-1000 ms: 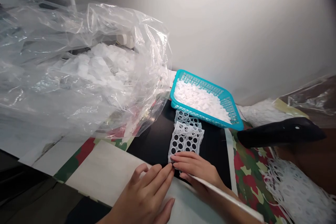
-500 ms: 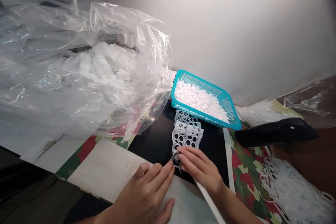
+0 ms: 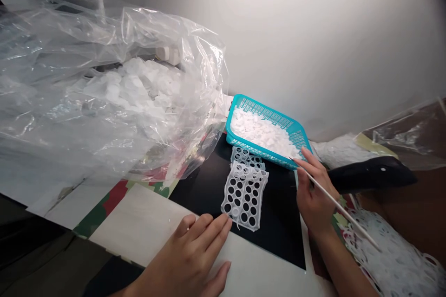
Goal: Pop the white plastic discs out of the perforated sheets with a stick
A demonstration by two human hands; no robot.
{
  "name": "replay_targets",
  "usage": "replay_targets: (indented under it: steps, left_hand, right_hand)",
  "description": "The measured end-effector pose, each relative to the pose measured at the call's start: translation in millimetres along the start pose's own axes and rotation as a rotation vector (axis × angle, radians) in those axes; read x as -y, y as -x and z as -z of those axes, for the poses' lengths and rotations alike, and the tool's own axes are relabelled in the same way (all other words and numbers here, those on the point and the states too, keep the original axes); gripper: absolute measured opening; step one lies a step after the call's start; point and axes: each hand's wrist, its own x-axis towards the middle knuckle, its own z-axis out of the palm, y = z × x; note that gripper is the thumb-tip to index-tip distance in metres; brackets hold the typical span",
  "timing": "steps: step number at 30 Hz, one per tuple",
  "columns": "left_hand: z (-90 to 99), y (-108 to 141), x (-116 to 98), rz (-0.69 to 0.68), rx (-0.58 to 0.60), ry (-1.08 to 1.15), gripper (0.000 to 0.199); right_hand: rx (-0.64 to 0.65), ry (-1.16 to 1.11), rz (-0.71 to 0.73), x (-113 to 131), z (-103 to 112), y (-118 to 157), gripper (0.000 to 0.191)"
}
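My left hand (image 3: 184,255) rests at the bottom of the view, its fingertips touching the lower left corner of a white perforated sheet (image 3: 244,195) lying on a black board (image 3: 275,236). A second, bluish perforated piece (image 3: 247,155) lies just beyond that sheet, against a teal plastic basket (image 3: 268,113) heaped with small white pieces (image 3: 261,132). My right hand (image 3: 313,195) is at the basket's near right corner and grips a thin white stick (image 3: 339,206), whose tip reaches the basket's rim.
A crumpled clear plastic bag (image 3: 114,88) full of white pieces fills the left. A pale board (image 3: 139,222) lies near my left hand. A white lacy pile (image 3: 393,260) sits at lower right, below a black handled object (image 3: 369,174). A wall rises behind.
My right hand has moved from the sheet's lower edge up and right to the basket, with the stick now pointing at the rim. My left hand has barely moved.
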Motion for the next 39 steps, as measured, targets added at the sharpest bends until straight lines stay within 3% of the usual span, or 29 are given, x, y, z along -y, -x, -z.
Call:
replay_targets:
  steps: [3,8,11,22,27,39]
  left_hand:
    - [0.6,-0.8,2.4,-0.047,0.014,0.002,0.047]
    - [2.5,-1.7,2.7,-0.022,0.107,-0.035,0.051]
    - [2.3,-1.5,3.8,-0.047,0.103,-0.044,0.049]
    - [-0.6,0.5,-2.1,-0.004,0.069,-0.078,0.045]
    - [-2.7,0.5,-0.7,-0.058,0.045,-0.091,0.043]
    - [-3.8,-1.4,-3.4,-0.035,0.067,-0.106,0.043]
  right_hand:
    - [0.059,-0.074,-0.029,-0.4,1.1,2.1,0.022]
    - [0.46,-0.457,0.028,34.1,3.6,17.1,0.024]
    - [0.572,-0.596,0.067,55.2,1.5,28.7,0.026]
    - [0.587,-0.654,0.111,62.1,-4.0,38.9,0.023]
    - [0.578,-0.639,0.149,65.8,-3.0,36.3,0.024]
    - [0.611,-0.662,0.023,74.0,0.9,39.4,0.024]
